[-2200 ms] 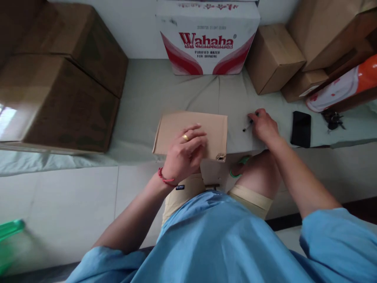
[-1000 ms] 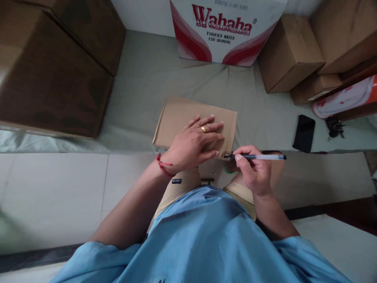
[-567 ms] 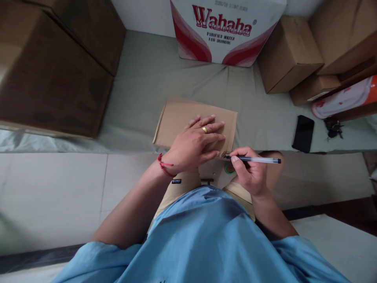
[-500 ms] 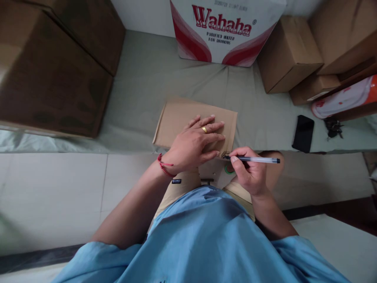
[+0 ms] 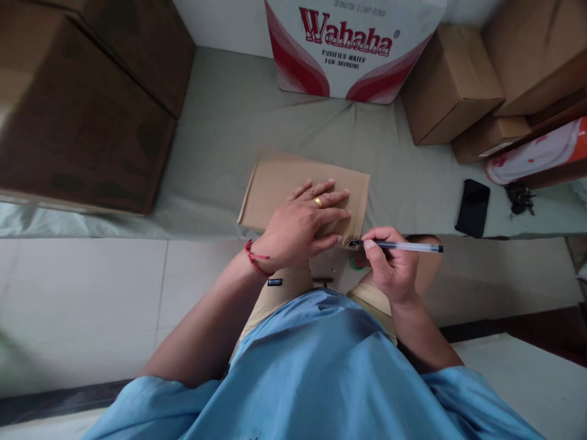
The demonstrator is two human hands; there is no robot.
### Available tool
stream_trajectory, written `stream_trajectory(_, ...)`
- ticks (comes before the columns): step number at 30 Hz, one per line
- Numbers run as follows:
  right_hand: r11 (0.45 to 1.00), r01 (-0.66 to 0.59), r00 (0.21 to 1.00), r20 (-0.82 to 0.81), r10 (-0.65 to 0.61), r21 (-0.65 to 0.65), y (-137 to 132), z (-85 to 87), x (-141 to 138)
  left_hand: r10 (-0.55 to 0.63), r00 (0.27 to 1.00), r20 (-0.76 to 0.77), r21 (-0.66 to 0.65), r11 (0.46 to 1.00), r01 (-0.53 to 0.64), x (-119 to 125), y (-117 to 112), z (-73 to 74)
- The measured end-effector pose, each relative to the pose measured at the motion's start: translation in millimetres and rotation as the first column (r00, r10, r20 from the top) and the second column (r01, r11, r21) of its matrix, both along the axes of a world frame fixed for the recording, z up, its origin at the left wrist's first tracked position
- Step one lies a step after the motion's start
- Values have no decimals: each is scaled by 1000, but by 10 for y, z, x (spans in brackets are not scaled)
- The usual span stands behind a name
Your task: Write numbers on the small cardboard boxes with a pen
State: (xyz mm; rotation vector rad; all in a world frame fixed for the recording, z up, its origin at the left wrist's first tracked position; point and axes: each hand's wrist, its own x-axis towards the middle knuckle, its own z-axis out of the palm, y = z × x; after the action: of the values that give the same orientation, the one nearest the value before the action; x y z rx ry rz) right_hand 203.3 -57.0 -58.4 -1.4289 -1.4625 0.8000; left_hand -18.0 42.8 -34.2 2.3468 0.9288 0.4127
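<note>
Flat cardboard piece [image 5: 279,183], left hand [image 5: 302,226] pressed open on it, right hand [image 5: 389,266] gripping pen [image 5: 403,246], tip at its corner

The mark [image 5: 351,242] under the pen [image 5: 410,247] tip is unreadably small

Soft, even daylight, rather dim, with a muted grey-green cast. The large brown boxes [image 5: 82,116] on the left are darkest and murky, with a pale patch of glare at the left edge. Shadows are faint and soft-edged: a thin one under the left hand [image 5: 302,223] on the flat cardboard [image 5: 275,183]. Focus is sharpest in the middle, where the pen [image 5: 403,246] and the red lettering on the white carton [image 5: 353,61] read crisply. Towards the edges the wide lens bows straight lines, and it stretches and softens the boxes and the near blue shirt [image 5: 321,366].
</note>
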Motion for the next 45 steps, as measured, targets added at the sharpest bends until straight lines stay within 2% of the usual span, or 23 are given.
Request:
stream_trajectory(4, 1000, -16, 1000, 16, 15, 4, 12, 5, -12, 0, 1000, 0, 10, 1000, 0, 0, -3, 1)
stream_trajectory(22, 987, 88, 972, 203, -114, 131, 9, 121, -13, 0, 1000, 13, 23, 1000, -1, -2, -4, -23)
stream_trajectory(31, 993, 31, 963, 261, -59, 112, 60, 165, -23, -1, 1000, 13, 50, 999, 1, 3, -6, -39)
stream_trajectory(39, 993, 39, 964, 256, -68, 114, 41, 199, -13, -3, 1000, 22, 47, 999, 2, 2, -9, -42)
stream_trajectory(45, 992, 11, 948, 314, -50, 127, 41, 200, 2, 0, 1000, 15, 53, 999, -1, 8, -13, -32)
